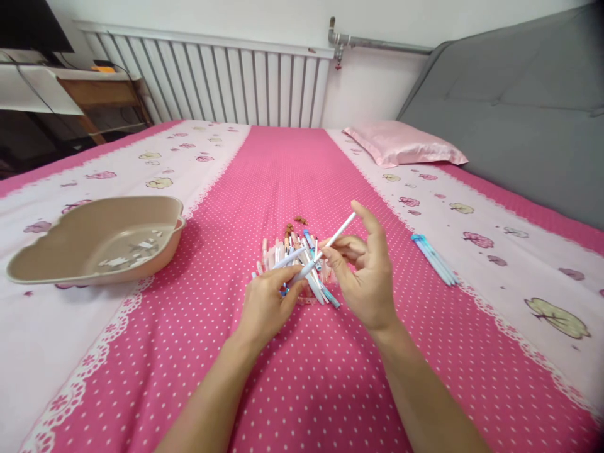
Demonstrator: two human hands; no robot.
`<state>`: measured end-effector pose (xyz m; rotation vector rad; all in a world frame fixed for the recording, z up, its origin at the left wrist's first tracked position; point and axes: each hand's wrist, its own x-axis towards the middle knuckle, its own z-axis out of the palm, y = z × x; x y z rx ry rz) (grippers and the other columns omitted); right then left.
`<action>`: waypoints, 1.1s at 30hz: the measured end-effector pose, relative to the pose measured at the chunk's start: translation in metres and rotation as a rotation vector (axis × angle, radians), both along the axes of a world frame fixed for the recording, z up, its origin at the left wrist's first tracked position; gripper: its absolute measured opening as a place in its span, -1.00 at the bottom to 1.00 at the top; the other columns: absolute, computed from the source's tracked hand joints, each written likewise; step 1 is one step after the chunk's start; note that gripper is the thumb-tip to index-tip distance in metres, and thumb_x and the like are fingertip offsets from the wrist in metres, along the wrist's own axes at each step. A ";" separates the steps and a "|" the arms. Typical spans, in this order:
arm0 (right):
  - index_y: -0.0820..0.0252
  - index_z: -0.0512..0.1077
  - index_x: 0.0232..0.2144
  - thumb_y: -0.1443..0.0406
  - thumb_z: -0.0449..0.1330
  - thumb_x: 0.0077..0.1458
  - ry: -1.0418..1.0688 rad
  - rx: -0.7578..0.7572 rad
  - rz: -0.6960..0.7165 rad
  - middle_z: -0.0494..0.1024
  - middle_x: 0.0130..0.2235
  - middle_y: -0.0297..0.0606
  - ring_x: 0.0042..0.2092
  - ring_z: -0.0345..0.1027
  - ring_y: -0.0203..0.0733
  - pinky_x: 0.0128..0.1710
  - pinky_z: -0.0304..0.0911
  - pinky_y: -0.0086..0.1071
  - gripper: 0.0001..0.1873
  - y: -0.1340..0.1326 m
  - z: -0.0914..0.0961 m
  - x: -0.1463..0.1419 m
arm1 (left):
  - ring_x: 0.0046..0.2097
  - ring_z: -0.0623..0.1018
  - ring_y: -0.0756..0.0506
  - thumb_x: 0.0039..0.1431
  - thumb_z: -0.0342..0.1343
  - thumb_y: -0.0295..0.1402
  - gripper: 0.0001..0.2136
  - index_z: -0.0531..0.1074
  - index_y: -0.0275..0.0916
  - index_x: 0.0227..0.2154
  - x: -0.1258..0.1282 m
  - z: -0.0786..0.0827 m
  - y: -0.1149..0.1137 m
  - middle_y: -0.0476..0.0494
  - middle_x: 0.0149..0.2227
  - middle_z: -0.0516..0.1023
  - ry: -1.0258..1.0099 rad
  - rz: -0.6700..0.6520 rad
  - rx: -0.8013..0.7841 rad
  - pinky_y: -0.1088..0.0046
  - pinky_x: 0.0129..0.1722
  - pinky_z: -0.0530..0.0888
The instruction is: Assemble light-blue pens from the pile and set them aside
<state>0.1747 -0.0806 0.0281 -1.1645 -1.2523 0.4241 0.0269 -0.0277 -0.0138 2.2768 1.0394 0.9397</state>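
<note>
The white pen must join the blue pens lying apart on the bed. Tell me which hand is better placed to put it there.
Right, probably. The right hand pinches the white pen, and the blue pens lie on its side. The left hand rests over the pen pile, farther off.

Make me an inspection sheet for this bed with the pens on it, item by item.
Surface: pink dotted bedsheet, lightly creased.
Job's things: white pen held over a pile of pens; blue pens laid apart at right.
Clutter: beige tray with pale scraps at left; brown bits beyond the pile.
Grippers: right hand pinches the white pen; left hand grips its lower end.
Cables: thin dark cable by the desk, far left.
Surroundings: radiator, pink pillow, grey headboard.
</note>
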 end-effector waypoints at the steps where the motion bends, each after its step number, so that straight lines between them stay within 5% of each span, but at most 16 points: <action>1: -0.08 -0.01 0.22 0.30 0.11 0.15 -0.005 0.002 0.001 0.50 -0.30 -0.32 -0.28 0.44 -0.20 -0.19 0.41 -0.25 -0.36 0.000 0.000 0.000 | -0.36 0.55 -0.06 0.16 0.07 -0.34 -0.82 0.52 -0.18 -0.21 0.000 0.000 0.000 -0.06 -0.35 0.62 -0.007 -0.008 -0.003 0.46 -0.33 0.40; 6: -0.07 0.08 0.21 0.31 0.13 0.13 -0.076 -0.014 -0.013 0.53 -0.29 -0.33 -0.27 0.46 -0.19 -0.19 0.42 -0.25 -0.39 0.001 -0.003 0.001 | -0.37 0.55 -0.06 0.17 0.06 -0.34 -0.82 0.52 -0.18 -0.22 0.001 0.003 -0.001 -0.05 -0.37 0.61 -0.038 -0.035 -0.010 0.47 -0.36 0.39; 12: -0.03 0.44 -0.04 0.31 0.04 0.20 -0.285 -0.035 0.046 0.55 -0.08 -0.32 -0.10 0.45 -0.20 -0.06 0.36 -0.25 -0.68 0.002 -0.003 0.002 | -0.45 0.50 -0.01 0.19 0.04 -0.31 -0.81 0.52 -0.18 -0.22 0.001 0.008 -0.004 -0.01 -0.44 0.58 -0.082 -0.026 -0.050 0.50 -0.40 0.37; 17: -0.04 0.20 0.18 0.32 0.06 0.17 -0.134 -0.099 -0.002 0.53 -0.05 -0.27 -0.14 0.47 -0.20 -0.13 0.40 -0.26 -0.48 0.002 -0.001 0.008 | -0.41 0.52 -0.01 0.20 0.03 -0.28 -0.78 0.50 -0.19 -0.18 0.000 0.005 -0.002 -0.04 -0.35 0.61 -0.152 0.022 -0.120 0.50 -0.37 0.39; 24: 0.20 0.49 -0.16 0.33 0.12 0.08 -0.215 -0.381 -0.335 0.60 -0.25 -0.18 -0.30 0.51 -0.15 -0.19 0.40 -0.18 -0.73 0.008 -0.012 0.048 | -0.35 0.55 -0.07 0.15 0.06 -0.20 -0.69 0.43 -0.29 -0.14 -0.003 -0.001 0.006 -0.14 -0.34 0.59 -0.424 0.179 -0.328 0.45 -0.35 0.43; 33: 0.14 0.52 -0.22 0.35 0.11 0.05 -0.480 -0.634 -0.289 0.61 -0.29 -0.20 -0.27 0.51 -0.11 -0.25 0.35 -0.26 -0.75 0.011 -0.023 0.052 | -0.48 0.50 -0.03 0.09 0.11 -0.20 -0.56 0.25 -0.31 0.00 -0.003 0.005 0.007 -0.12 -0.40 0.60 -0.564 0.298 -0.429 0.46 -0.42 0.40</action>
